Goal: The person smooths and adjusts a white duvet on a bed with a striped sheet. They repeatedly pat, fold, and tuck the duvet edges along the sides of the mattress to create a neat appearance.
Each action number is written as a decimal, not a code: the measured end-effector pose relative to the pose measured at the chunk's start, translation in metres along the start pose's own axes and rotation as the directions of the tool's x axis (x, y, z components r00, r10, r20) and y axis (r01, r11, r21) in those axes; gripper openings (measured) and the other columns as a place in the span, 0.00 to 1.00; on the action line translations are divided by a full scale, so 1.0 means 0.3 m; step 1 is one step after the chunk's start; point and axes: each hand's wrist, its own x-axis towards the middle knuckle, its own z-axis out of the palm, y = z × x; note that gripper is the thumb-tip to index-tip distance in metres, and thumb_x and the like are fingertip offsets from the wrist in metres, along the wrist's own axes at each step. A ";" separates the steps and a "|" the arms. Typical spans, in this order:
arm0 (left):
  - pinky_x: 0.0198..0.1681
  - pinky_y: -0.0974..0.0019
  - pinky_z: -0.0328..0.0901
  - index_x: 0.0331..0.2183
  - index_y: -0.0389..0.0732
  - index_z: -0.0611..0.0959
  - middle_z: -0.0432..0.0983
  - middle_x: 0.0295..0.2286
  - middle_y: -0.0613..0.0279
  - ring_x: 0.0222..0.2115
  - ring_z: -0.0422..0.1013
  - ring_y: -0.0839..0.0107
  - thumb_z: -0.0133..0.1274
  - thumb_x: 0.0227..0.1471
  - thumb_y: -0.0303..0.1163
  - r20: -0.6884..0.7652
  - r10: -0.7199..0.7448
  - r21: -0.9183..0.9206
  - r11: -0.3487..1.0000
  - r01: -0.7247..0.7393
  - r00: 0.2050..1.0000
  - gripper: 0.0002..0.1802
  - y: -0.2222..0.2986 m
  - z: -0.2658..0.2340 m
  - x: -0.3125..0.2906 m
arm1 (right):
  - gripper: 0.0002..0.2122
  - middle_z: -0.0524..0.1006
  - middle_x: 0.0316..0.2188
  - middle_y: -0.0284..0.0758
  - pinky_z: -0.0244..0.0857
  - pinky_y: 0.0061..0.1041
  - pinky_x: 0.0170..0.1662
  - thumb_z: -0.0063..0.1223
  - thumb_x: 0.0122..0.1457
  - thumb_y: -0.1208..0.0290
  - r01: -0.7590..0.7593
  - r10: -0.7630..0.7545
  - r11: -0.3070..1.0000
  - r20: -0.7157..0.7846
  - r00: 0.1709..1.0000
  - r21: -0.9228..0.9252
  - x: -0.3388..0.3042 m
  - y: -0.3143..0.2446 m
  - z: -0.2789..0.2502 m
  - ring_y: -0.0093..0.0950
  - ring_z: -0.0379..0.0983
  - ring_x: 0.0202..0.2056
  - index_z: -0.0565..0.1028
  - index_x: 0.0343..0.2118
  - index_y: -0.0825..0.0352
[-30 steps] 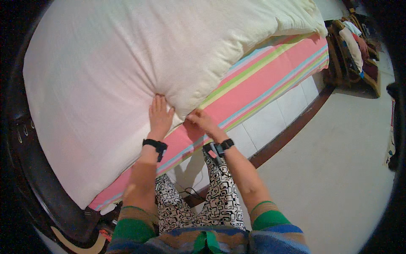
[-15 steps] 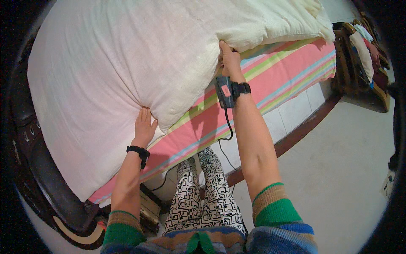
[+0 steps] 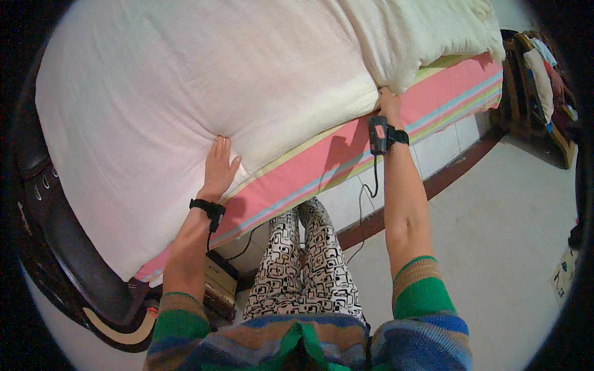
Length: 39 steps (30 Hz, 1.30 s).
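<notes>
A thick cream-white quilt [image 3: 167, 80] covers most of the bed, its near edge lying over a pink striped sheet [image 3: 334, 154]. My left hand [image 3: 220, 167] rests on the quilt near that edge, fingers stretched out and thumb apart, and the cloth dimples under the fingertips. Farther right, my right hand [image 3: 390, 105] grips the quilt's edge, with its fingers partly hidden by the cloth. Folds run up and away from that grip. Each wrist wears a black strap; a small dark box [image 3: 378, 135] with a cable sits on the right one.
A dark padded headboard [image 3: 80, 272] curves along the left side. White tiles [image 3: 436, 151] face the bed base below the sheet. A wooden chair [image 3: 544, 117] with clothes on it stands at the far right. A small drawer unit [image 3: 219, 284] is near my legs.
My right hand has moved right along the bedside, and the quilt's edge there now lies straighter and nearer to me. My left hand stays on the quilt, shifted slightly.
</notes>
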 end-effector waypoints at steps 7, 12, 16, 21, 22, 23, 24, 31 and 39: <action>0.60 0.51 0.44 0.57 0.33 0.59 0.49 0.58 0.43 0.59 0.46 0.49 0.44 0.54 0.45 0.092 -0.044 0.041 0.998 0.040 0.995 0.35 0.005 0.002 -0.014 | 0.15 0.70 0.23 0.28 0.58 0.19 0.32 0.45 0.60 0.53 -0.301 0.026 0.817 0.490 0.871 0.492 -0.490 -0.090 0.023 0.19 0.63 0.26 0.71 0.32 0.63; 0.60 0.52 0.45 0.57 0.34 0.58 0.49 0.58 0.42 0.59 0.48 0.48 0.44 0.54 0.45 0.039 0.028 -0.027 0.999 -0.027 0.999 0.35 -0.024 -0.002 -0.026 | 0.20 0.73 0.38 0.35 0.63 0.27 0.39 0.52 0.54 0.61 -0.273 0.003 0.805 0.456 0.890 0.527 -0.609 -0.117 0.232 0.27 0.68 0.37 0.70 0.44 0.72; 0.60 0.53 0.46 0.57 0.34 0.59 0.49 0.58 0.41 0.58 0.48 0.46 0.44 0.54 0.45 -0.045 0.078 -0.063 0.995 -0.080 0.996 0.35 -0.038 -0.003 -0.008 | 0.20 0.73 0.43 0.37 0.65 0.24 0.39 0.50 0.52 0.71 -0.221 0.091 0.814 0.258 0.962 0.538 -0.634 -0.093 0.193 0.28 0.70 0.39 0.69 0.48 0.72; 0.59 0.52 0.47 0.57 0.34 0.59 0.50 0.57 0.40 0.57 0.49 0.46 0.45 0.54 0.44 0.029 0.084 -0.086 0.993 -0.081 0.996 0.35 -0.035 -0.061 -0.011 | 0.18 0.73 0.43 0.37 0.67 0.26 0.39 0.48 0.53 0.73 -0.150 0.088 0.976 0.339 0.937 0.160 -0.603 0.040 0.171 0.29 0.72 0.40 0.69 0.48 0.71; 0.59 0.52 0.48 0.57 0.34 0.59 0.51 0.57 0.41 0.57 0.50 0.46 0.46 0.53 0.43 -0.024 0.086 -0.121 0.989 -0.089 0.996 0.35 -0.019 -0.078 -0.015 | 0.18 0.74 0.43 0.36 0.67 0.26 0.38 0.48 0.53 0.72 -0.235 0.153 0.945 0.329 0.932 0.227 -0.590 0.069 0.186 0.29 0.72 0.39 0.69 0.48 0.71; 0.58 0.52 0.49 0.56 0.34 0.60 0.53 0.56 0.41 0.56 0.51 0.46 0.48 0.51 0.40 -0.069 0.065 -0.099 0.992 -0.071 0.996 0.34 0.006 -0.095 -0.018 | 0.18 0.74 0.42 0.36 0.68 0.26 0.37 0.49 0.54 0.72 -0.262 0.147 0.897 0.319 0.936 0.356 -0.572 0.094 0.204 0.29 0.72 0.38 0.69 0.48 0.71; 0.58 0.52 0.49 0.55 0.33 0.61 0.54 0.55 0.41 0.56 0.52 0.46 0.50 0.50 0.37 -0.135 0.024 -0.109 0.993 -0.039 0.990 0.34 0.045 -0.109 -0.032 | 0.18 0.74 0.42 0.36 0.68 0.26 0.36 0.49 0.54 0.71 -0.295 0.135 0.817 0.333 0.933 0.496 -0.560 0.117 0.222 0.28 0.73 0.37 0.69 0.48 0.71; 0.48 0.58 0.61 0.47 0.40 0.72 0.68 0.44 0.54 0.45 0.65 0.58 0.57 0.39 0.30 -0.104 0.231 -0.030 0.971 -0.236 0.967 0.29 0.346 -0.109 0.076 | 0.18 0.75 0.39 0.36 0.66 0.27 0.35 0.52 0.53 0.70 -0.342 0.177 0.836 0.379 0.908 0.429 -0.568 0.122 0.223 0.30 0.72 0.34 0.70 0.45 0.72; 0.38 0.58 0.67 0.37 0.38 0.76 0.74 0.33 0.54 0.34 0.70 0.55 0.54 0.34 0.23 -0.140 0.217 -0.243 0.938 -0.246 0.966 0.21 0.303 -0.088 0.011 | 0.19 0.75 0.41 0.37 0.65 0.25 0.39 0.48 0.57 0.63 -0.189 0.177 0.982 0.432 0.884 -0.016 -0.646 0.073 0.211 0.24 0.71 0.36 0.70 0.48 0.70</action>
